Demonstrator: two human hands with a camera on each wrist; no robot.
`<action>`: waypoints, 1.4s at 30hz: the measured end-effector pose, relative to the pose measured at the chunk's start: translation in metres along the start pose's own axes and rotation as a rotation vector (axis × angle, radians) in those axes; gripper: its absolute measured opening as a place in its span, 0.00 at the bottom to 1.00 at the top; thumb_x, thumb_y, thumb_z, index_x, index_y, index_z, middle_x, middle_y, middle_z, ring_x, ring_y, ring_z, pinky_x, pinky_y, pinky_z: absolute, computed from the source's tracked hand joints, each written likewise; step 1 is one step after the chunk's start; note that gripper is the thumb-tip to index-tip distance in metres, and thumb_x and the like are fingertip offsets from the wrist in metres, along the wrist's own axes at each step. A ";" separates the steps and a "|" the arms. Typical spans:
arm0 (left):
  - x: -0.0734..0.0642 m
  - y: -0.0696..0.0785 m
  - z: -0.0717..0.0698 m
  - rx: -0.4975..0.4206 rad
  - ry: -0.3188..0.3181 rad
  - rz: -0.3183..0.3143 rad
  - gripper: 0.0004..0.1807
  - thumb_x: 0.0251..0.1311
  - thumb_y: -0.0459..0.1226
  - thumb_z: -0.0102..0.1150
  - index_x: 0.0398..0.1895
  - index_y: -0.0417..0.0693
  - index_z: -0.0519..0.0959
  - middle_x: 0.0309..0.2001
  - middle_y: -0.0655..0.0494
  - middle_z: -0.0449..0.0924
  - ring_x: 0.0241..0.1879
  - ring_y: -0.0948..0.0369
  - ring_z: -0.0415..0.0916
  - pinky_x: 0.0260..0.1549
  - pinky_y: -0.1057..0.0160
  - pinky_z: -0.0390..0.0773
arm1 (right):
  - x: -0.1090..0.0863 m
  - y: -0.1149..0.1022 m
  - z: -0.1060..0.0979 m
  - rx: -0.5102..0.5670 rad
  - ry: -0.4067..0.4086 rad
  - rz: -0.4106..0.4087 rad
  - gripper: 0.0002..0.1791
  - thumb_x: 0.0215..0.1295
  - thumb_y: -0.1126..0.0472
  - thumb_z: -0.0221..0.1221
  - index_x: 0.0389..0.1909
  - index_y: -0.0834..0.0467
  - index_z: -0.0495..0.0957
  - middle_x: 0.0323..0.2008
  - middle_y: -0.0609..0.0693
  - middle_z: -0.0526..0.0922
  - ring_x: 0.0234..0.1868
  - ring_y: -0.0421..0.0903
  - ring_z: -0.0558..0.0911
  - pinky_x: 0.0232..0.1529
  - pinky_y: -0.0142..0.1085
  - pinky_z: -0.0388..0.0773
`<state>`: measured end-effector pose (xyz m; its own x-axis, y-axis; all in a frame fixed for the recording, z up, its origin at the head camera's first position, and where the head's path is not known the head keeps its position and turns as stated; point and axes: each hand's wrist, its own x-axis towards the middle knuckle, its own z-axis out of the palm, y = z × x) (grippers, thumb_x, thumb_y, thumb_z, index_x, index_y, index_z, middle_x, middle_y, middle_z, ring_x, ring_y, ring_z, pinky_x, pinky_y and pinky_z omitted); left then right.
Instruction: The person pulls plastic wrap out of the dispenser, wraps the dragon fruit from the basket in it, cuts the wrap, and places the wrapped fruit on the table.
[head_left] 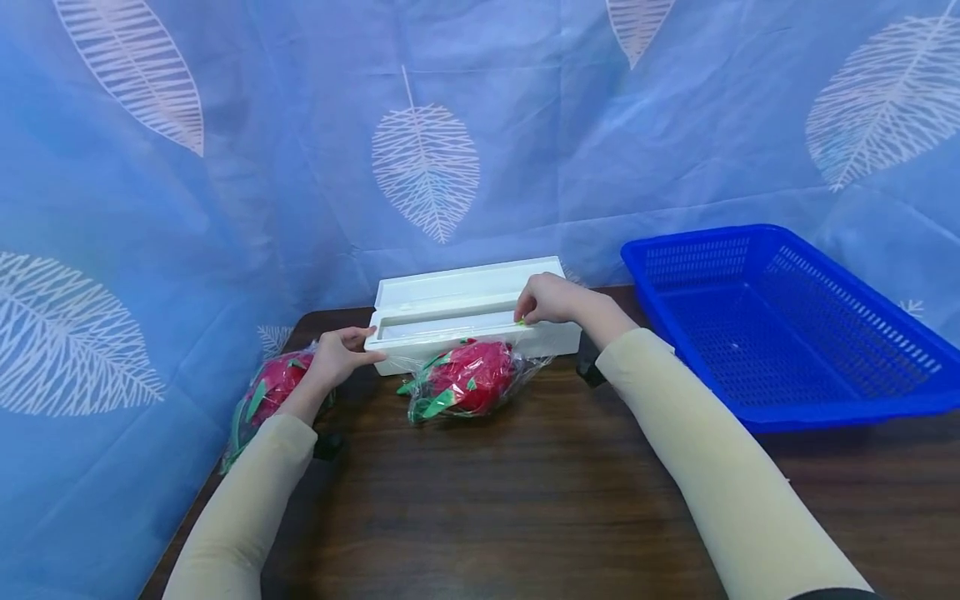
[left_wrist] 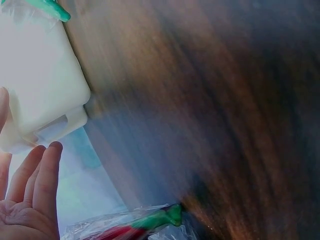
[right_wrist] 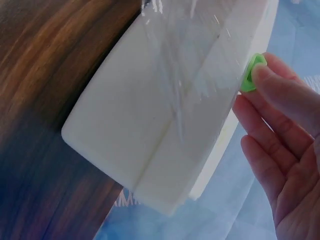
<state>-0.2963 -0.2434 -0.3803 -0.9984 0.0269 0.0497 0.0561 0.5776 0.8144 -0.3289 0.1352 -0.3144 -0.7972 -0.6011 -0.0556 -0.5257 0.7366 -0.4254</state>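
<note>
A white cling film dispenser (head_left: 450, 321) stands at the back of the table, its lid raised. My left hand (head_left: 337, 357) holds its left end between thumb and index finger; in the left wrist view the other fingers (left_wrist: 45, 175) stretch past that end. Over the dispenser's right part, my right hand (head_left: 551, 300) pinches a small green slide cutter (right_wrist: 254, 73) at the upper edge. Clear film (right_wrist: 185, 65) hangs down the dispenser's front. Directly before it lies a red dragon fruit (head_left: 480, 379) with green tips, covered in film.
Another film-wrapped dragon fruit (head_left: 277, 383) lies at the table's left edge, partly behind the left forearm. A blue perforated basket (head_left: 750, 417) stands at the right. Behind the dark wooden table (head_left: 480, 517) hangs a blue leaf-patterned cloth (head_left: 510, 167).
</note>
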 end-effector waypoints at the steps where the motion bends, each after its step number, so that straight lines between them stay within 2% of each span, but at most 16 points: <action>1: 0.000 0.000 0.000 -0.004 0.001 0.001 0.29 0.56 0.38 0.70 0.59 0.35 0.76 0.59 0.38 0.74 0.60 0.47 0.71 0.56 0.51 0.72 | -0.001 -0.001 -0.001 -0.008 0.005 -0.002 0.06 0.63 0.69 0.63 0.38 0.60 0.87 0.36 0.51 0.86 0.39 0.48 0.82 0.43 0.42 0.79; 5: -0.001 0.001 0.000 -0.009 0.011 -0.004 0.28 0.56 0.37 0.70 0.59 0.35 0.76 0.59 0.37 0.74 0.60 0.46 0.71 0.56 0.50 0.72 | -0.003 -0.003 -0.003 -0.034 0.013 -0.015 0.06 0.63 0.70 0.62 0.37 0.61 0.87 0.35 0.51 0.86 0.39 0.48 0.82 0.43 0.42 0.79; 12: -0.002 0.003 0.001 0.006 -0.012 -0.019 0.29 0.57 0.39 0.70 0.60 0.35 0.75 0.60 0.37 0.73 0.61 0.46 0.70 0.58 0.50 0.70 | -0.007 0.003 -0.001 -0.039 0.017 0.005 0.06 0.63 0.70 0.62 0.35 0.59 0.87 0.33 0.50 0.85 0.37 0.47 0.82 0.42 0.42 0.79; 18: 0.000 0.004 0.000 0.012 -0.005 -0.025 0.29 0.57 0.38 0.70 0.60 0.35 0.75 0.59 0.37 0.74 0.61 0.45 0.70 0.57 0.50 0.70 | -0.011 0.006 -0.002 -0.048 0.032 0.020 0.06 0.63 0.70 0.62 0.34 0.59 0.87 0.32 0.49 0.85 0.36 0.47 0.81 0.41 0.42 0.78; 24: -0.001 0.004 0.001 -0.017 -0.007 -0.018 0.28 0.57 0.38 0.70 0.59 0.34 0.75 0.59 0.37 0.74 0.60 0.46 0.71 0.57 0.50 0.71 | -0.018 0.012 -0.006 -0.055 0.043 0.041 0.06 0.62 0.70 0.62 0.33 0.59 0.87 0.32 0.49 0.85 0.35 0.47 0.80 0.43 0.44 0.78; 32: 0.001 0.003 -0.002 -0.011 -0.011 -0.028 0.28 0.56 0.38 0.70 0.59 0.36 0.75 0.59 0.37 0.74 0.61 0.45 0.70 0.57 0.49 0.70 | -0.029 0.021 -0.007 -0.038 0.074 0.067 0.06 0.62 0.71 0.63 0.35 0.60 0.87 0.33 0.51 0.85 0.36 0.48 0.80 0.43 0.43 0.79; 42: 0.002 0.002 -0.001 -0.035 -0.010 -0.021 0.29 0.56 0.38 0.70 0.60 0.35 0.75 0.61 0.38 0.73 0.61 0.47 0.70 0.56 0.50 0.72 | -0.035 0.024 -0.007 -0.105 0.095 0.071 0.07 0.63 0.70 0.62 0.35 0.58 0.87 0.34 0.50 0.85 0.40 0.49 0.81 0.45 0.45 0.78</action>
<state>-0.2980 -0.2430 -0.3775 -0.9994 0.0234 0.0262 0.0347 0.5488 0.8352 -0.3155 0.1757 -0.3165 -0.8553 -0.5181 0.0061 -0.4914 0.8074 -0.3266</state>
